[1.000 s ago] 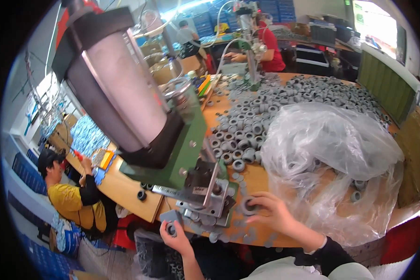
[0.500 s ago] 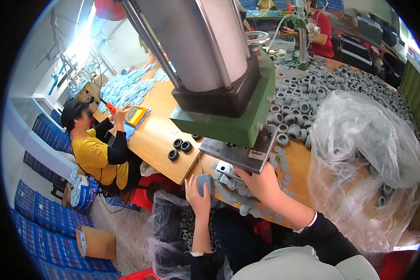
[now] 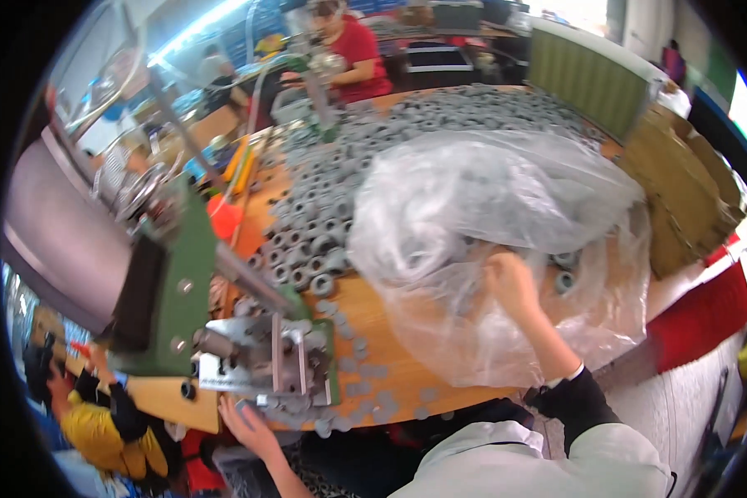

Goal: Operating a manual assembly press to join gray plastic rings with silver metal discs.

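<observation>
My right hand (image 3: 513, 285) reaches over the bench to the clear plastic bag (image 3: 440, 195). Its fingers are curled at the bag; what they hold, if anything, is hidden. A few dark grey rings (image 3: 563, 282) show through the plastic close by. At the bench's near edge, my left hand (image 3: 251, 427) is open, its fingers stretched beside a small grey box (image 3: 243, 407). Just beyond that hand stands the green press (image 3: 187, 290), with a metal fixture (image 3: 266, 361) low on it. Thin grey discs (image 3: 361, 388) lie scattered to the fixture's right.
A large heap of grey rings (image 3: 332, 183) spreads over the far bench. A torn cardboard box (image 3: 681, 191) stands at the right, near a green panel (image 3: 589, 79). A person in yellow (image 3: 108, 432) sits at lower left; another in red (image 3: 361, 62) works at the back.
My view has swung right. My right hand has left the metal fixture under the press and moved right to the plastic bag. My left hand stays by the small grey box.
</observation>
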Demonstrator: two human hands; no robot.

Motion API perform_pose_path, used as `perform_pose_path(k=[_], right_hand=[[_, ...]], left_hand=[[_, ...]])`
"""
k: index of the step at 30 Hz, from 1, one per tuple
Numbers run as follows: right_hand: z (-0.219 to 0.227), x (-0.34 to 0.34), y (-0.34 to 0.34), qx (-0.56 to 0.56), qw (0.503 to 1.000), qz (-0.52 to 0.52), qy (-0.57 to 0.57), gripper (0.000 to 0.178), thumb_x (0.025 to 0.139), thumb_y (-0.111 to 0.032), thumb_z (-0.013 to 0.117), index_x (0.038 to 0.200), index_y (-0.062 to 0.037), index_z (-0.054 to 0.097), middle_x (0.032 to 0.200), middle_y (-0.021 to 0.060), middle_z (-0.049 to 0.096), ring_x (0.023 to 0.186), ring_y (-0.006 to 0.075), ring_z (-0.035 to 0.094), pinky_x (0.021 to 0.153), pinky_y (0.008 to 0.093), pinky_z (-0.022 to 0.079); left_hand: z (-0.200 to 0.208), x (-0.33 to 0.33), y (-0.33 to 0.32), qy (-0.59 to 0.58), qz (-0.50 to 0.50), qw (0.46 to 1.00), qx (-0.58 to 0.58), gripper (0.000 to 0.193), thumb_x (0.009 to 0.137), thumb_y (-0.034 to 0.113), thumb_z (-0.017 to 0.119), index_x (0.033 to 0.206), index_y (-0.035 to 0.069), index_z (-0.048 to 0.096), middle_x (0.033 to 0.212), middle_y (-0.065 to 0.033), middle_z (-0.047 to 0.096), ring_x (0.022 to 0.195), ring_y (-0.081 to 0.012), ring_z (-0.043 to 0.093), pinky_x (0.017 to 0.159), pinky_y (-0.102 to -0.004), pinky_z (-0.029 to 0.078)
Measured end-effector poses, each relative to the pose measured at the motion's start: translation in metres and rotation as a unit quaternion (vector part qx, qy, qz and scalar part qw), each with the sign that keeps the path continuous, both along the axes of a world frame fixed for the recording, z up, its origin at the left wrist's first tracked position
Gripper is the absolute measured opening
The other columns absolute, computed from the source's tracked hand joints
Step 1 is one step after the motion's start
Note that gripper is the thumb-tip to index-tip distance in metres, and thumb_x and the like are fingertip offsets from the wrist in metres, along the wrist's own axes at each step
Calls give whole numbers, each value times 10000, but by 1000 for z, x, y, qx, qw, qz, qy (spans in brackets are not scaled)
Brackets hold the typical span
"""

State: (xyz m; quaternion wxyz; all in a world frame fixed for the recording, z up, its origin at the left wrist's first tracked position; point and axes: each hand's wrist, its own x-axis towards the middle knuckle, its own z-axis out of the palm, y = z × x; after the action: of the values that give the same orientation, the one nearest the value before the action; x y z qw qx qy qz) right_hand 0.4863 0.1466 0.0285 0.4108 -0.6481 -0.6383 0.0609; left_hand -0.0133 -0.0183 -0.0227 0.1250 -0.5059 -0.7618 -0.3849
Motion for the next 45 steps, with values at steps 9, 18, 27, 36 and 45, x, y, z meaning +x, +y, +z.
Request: perform_pose_path(k=[9, 18, 27, 36, 45], right_hand=[[-20, 165, -4, -59, 961, -222, -154, 489, 652, -106, 725, 1093, -23, 530, 1029, 172, 576, 990, 356, 524, 833, 449, 425], [46, -10, -35, -43, 954, 206, 215, 541, 635, -79, 771, 1103, -31, 504, 947, 68, 574, 888, 157, 557, 745, 298, 462], [78, -253, -74, -23, 864, 491, 106, 480, 686, -231, 778, 1044, 15, 572, 979, 184, 606, 800, 340, 599, 679, 373, 505], [81, -296, -56, -46, 856, 491, 153, 285, 698, -131, 746, 935, -7, 649, 832, 138, 661, 733, 278, 638, 653, 338, 499], [70, -137, -37, -34, 883, 421, 207, 426, 753, -159, 713, 1121, -2, 566, 1011, 158, 627, 930, 285, 602, 805, 354, 475]], left_hand=[[52, 75, 67, -220, -163, 947, 170, 498, 847, 108, 607, 1267, -70, 408, 1271, -204, 477, 1121, -278, 503, 962, -376, 365], [56, 80, 48, -85, -59, 988, 118, 348, 775, 188, 733, 995, -29, 575, 950, -139, 613, 862, -226, 578, 781, -357, 448], [-16, 24, -107, -74, 254, 963, 59, 635, 696, 180, 753, 1214, -37, 457, 1276, -214, 460, 1209, -345, 427, 1001, -420, 347], [18, 6, -52, 18, 64, 997, -38, 443, 805, 202, 625, 1204, 38, 524, 1270, -148, 511, 1285, -375, 346, 1033, -513, 263], [-9, -18, 2, 105, 18, 975, -197, 449, 832, 234, 586, 1232, 40, 529, 1266, -149, 528, 1203, -335, 453, 981, -448, 346]])
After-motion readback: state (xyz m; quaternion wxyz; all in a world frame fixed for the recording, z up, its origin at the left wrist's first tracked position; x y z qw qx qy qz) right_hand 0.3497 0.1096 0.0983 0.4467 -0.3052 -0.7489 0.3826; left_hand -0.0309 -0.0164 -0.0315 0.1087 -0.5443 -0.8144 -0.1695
